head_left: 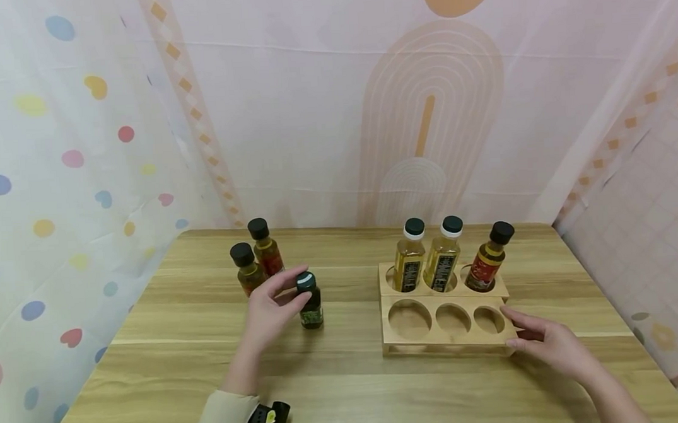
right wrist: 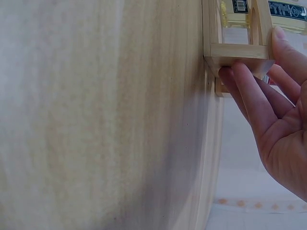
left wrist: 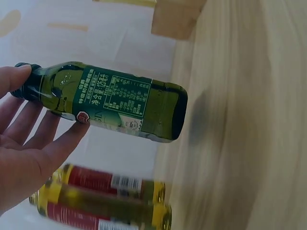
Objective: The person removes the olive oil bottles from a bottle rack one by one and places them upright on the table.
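Note:
My left hand [head_left: 271,315] holds a small dark green olive oil bottle [left wrist: 110,98] by its cap and neck, thumb on one side and fingers on the other. A shadow under its base in the left wrist view suggests it is just off the table. At the right, my right hand [head_left: 558,348] grips the end of a two-tier wooden bottle rack [head_left: 474,339], thumb on top and fingers against the end. Its upper tier holds two pale yellow oil bottles [head_left: 409,259] with dark green caps and one red-labelled bottle [head_left: 486,265]. Three round holes in the lower tier are unfilled.
Behind my left hand stand two black-capped, red-labelled oil bottles [head_left: 271,255], partly hidden by it. Everything rests on a wood-grain table [head_left: 347,394]. Patterned cloth [head_left: 300,112] hangs along its back and both sides.

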{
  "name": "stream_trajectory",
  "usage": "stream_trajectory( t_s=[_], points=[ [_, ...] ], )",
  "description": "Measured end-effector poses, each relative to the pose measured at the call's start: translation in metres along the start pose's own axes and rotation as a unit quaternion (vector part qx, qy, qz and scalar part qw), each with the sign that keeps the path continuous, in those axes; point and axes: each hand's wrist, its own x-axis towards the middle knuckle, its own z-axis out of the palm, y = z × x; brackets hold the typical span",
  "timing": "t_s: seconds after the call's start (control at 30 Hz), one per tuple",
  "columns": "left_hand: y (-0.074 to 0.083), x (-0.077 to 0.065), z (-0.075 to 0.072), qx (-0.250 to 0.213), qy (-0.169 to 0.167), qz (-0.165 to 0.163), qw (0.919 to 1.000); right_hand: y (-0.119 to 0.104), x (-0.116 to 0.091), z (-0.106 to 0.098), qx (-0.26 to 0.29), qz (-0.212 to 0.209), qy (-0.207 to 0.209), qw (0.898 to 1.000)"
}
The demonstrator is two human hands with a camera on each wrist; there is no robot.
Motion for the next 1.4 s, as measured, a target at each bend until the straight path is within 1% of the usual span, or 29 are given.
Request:
stream_trajectory(
  t_s=[0.1, 0.27, 0.53, 0.73, 0.9, 1.1, 1.3, 1.4],
  points=[
    [-0.011, -0.003, -0.011, 0.009, -0.001, -0.002, 1.0, 0.001, 0.0, 0.001, 0.002, -0.003, 0.002, 1.0],
    [-0.015, -0.008, -0.029, 0.041, 0.004, -0.008, 0.9991, 0.001, 0.0, 0.001, 0.007, -0.008, 0.003, 1.0],
    [-0.012, -0.014, -0.057, 0.031, -0.003, -0.021, 0.9993, 0.002, 0.001, 0.002, 0.01, -0.002, -0.002, 1.0],
    [-0.018, -0.02, -0.08, 0.036, -0.015, -0.021, 0.999, 0.001, 0.002, 0.001, 0.01, -0.001, -0.001, 1.0],
    [-0.022, -0.022, -0.095, 0.036, -0.023, -0.021, 0.9989, 0.002, 0.001, 0.002, 0.013, -0.006, 0.001, 1.0],
    [-0.024, -0.026, -0.109, 0.029, -0.031, -0.022, 0.9989, 0.001, 0.001, 0.001, 0.015, -0.003, -0.004, 1.0],
    [-0.025, -0.028, -0.117, 0.041, -0.028, -0.048, 0.9976, 0.001, 0.001, 0.001, 0.01, -0.003, 0.0, 1.0],
    [-0.026, -0.029, -0.119, 0.037, -0.03, -0.051, 0.9976, 0.001, 0.0, 0.001, 0.014, -0.002, -0.001, 1.0]
  ],
)
